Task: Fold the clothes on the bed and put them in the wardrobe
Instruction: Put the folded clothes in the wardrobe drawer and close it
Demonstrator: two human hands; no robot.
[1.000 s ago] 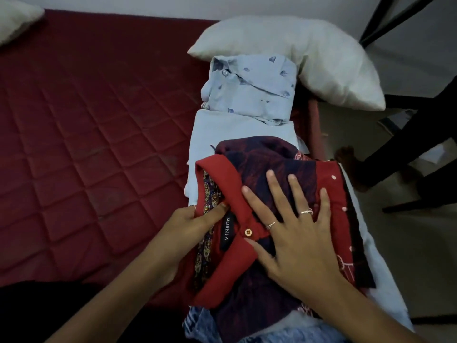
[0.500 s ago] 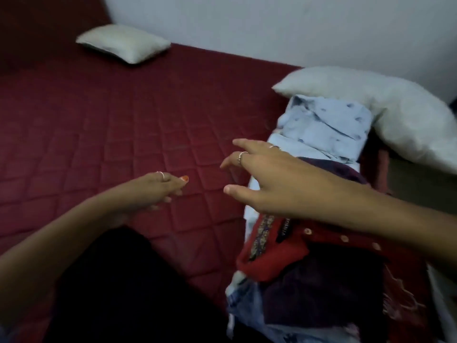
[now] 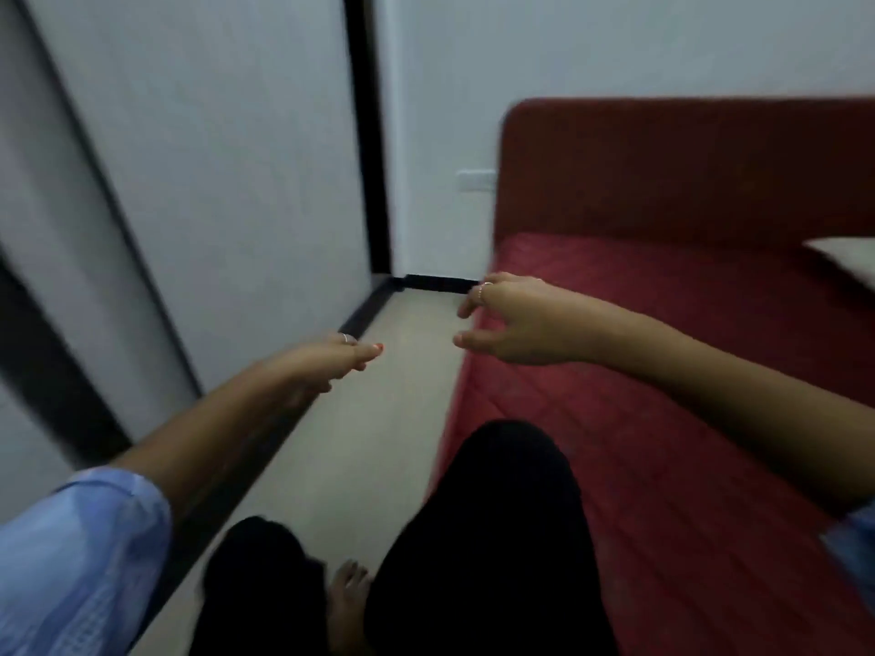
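Whole frame softened by motion blur; fine detail hard to read. Far left: pale wardrobe doors (image 3: pixel 227 172) with dark frame strips, cut off at the top and left edges, door gap or handle not discernible. Bottom left: blue sleeve (image 3: pixel 80 556), cropped by the frame corner. Left hand (image 3: pixel 326 359) extended over the floor (image 3: pixel 374 419) beside the wardrobe base, fingers straight and relaxed, ring visible, nothing held, nothing touched. Lower centre: black trousers (image 3: pixel 492 537) covering both legs, bare foot (image 3: pixel 348 594) between them on the floor, toes partly hidden by the trouser leg. Behind, white wall (image 3: pixel 615 45) with a pale switch plate (image 3: pixel 476 179), blurred. Right hand (image 3: pixel 511 319) raised above the near edge of the bed (image 3: pixel 663 348), fingers loosely curled and spread, ring visible, thumb apart from the fingers, empty; contact with the bed surface not apparent. Red quilted bed surface running to a red headboard (image 3: pixel 686 168). Far right: corner of a white pillow (image 3: pixel 847 258), mostly cut off by the frame edge. Folded clothes out of view; location not determinable here. Right sleeve edge just visible at the lower right border.
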